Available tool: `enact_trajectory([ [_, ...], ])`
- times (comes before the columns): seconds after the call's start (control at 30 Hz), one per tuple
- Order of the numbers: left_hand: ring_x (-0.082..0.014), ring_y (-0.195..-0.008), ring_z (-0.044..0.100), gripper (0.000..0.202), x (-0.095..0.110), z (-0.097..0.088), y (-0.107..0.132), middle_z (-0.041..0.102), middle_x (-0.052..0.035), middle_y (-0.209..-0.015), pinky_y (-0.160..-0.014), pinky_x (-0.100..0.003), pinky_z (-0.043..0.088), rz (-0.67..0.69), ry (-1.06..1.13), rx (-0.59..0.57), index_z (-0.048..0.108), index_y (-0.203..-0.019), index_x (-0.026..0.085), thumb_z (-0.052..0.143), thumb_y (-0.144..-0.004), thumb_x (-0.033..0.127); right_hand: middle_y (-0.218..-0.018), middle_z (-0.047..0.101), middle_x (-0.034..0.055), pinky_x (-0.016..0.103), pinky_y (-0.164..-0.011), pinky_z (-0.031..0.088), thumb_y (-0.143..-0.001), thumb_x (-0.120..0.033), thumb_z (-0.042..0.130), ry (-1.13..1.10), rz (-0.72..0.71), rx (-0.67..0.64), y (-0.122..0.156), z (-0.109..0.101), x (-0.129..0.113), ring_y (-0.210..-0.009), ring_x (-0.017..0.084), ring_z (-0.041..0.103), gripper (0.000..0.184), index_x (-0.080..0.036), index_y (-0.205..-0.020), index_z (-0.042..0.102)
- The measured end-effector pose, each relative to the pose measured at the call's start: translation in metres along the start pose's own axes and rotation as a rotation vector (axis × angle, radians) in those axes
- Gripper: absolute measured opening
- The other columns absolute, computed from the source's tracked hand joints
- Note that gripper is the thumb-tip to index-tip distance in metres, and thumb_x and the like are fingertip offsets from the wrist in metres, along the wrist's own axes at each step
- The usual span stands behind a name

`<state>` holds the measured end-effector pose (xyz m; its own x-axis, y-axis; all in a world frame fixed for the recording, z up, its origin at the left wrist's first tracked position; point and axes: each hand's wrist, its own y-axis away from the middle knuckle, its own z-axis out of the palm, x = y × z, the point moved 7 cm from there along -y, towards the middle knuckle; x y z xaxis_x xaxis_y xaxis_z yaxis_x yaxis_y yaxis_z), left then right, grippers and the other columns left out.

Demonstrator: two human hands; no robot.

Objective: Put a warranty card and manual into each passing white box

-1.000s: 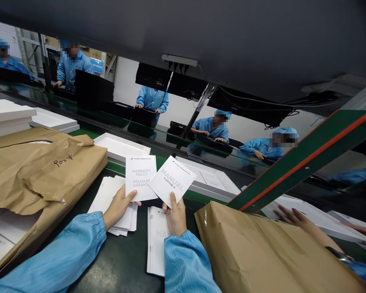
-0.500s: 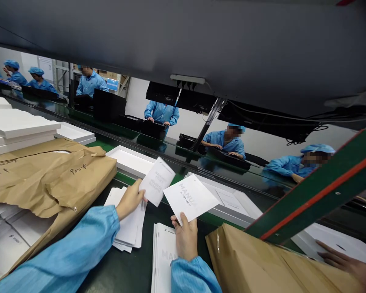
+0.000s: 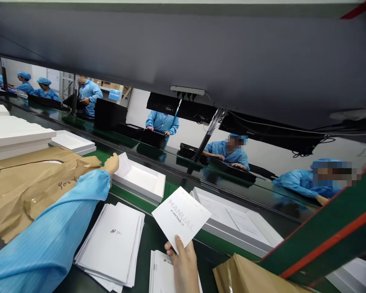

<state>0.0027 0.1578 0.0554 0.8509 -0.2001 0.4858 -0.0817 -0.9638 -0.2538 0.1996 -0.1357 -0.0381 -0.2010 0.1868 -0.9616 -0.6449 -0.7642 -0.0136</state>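
Note:
My left hand point(image 3: 111, 163) reaches to the left end of an open white box tray point(image 3: 158, 188). Its fingers are closed at the edge of a small white warranty booklet point(image 3: 125, 165), which tilts over the tray's inside; the fingertips are partly hidden. Lower down, my right hand point(image 3: 184, 260) pinches a square white manual point(image 3: 181, 213) by its bottom corner, printed cover facing me. A stack of white booklets point(image 3: 112, 240) lies between my arms. Partly behind my right hand is a second stack of manuals point(image 3: 161, 272).
Another white tray point(image 3: 276, 236) holding papers sits at right on the conveyor. Brown paper packages point(image 3: 49, 175) lie at left and lower right. White boxes point(image 3: 21, 132) are piled at far left. A green post point(image 3: 329, 240) slants across the right. Several co-workers in blue work beyond.
My left hand has carried the warranty booklet leftward and away from me to the white tray. The right hand still holds the manual. The view has shifted, and the tray at left has moved rightward.

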Motion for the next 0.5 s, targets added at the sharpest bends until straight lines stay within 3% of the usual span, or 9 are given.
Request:
enact_trajectory([
  [0.1,-0.0279,-0.089,0.051,0.021,-0.003,0.005,-0.006,0.055,-0.0221,-0.091,-0.072,-0.037,0.031,0.028,-0.131,0.019,0.051,-0.084,0.005,0.036,-0.069,0.004,-0.069,0.053,-0.0033,0.024,-0.049,0.04,-0.065,-0.042,0.053,0.017,0.005,0.0,0.003,0.002,-0.002,-0.052,0.012,0.046,0.045,-0.027,-0.105,0.039],
  [0.23,-0.0272,-0.084,0.052,0.017,-0.003,0.013,-0.01,0.059,-0.0174,-0.082,-0.074,-0.038,0.025,0.065,-0.23,-0.007,0.057,-0.07,0.007,0.04,-0.067,0.005,-0.063,0.054,-0.0016,0.024,-0.048,0.039,-0.066,-0.042,0.052,0.061,-0.013,0.002,0.004,0.002,-0.004,-0.05,0.012,0.046,0.041,-0.022,-0.101,0.042],
  [0.5,-0.0293,-0.096,0.041,0.025,0.008,-0.004,0.005,0.048,-0.0203,-0.099,-0.079,-0.04,0.018,0.159,-0.241,0.122,0.051,-0.092,0.005,0.037,-0.073,0.014,-0.057,0.054,-0.0018,0.024,-0.042,0.038,-0.058,-0.047,0.057,0.151,-0.063,0.051,-0.005,-0.002,0.005,-0.044,0.011,0.046,0.047,-0.019,-0.094,0.045],
])
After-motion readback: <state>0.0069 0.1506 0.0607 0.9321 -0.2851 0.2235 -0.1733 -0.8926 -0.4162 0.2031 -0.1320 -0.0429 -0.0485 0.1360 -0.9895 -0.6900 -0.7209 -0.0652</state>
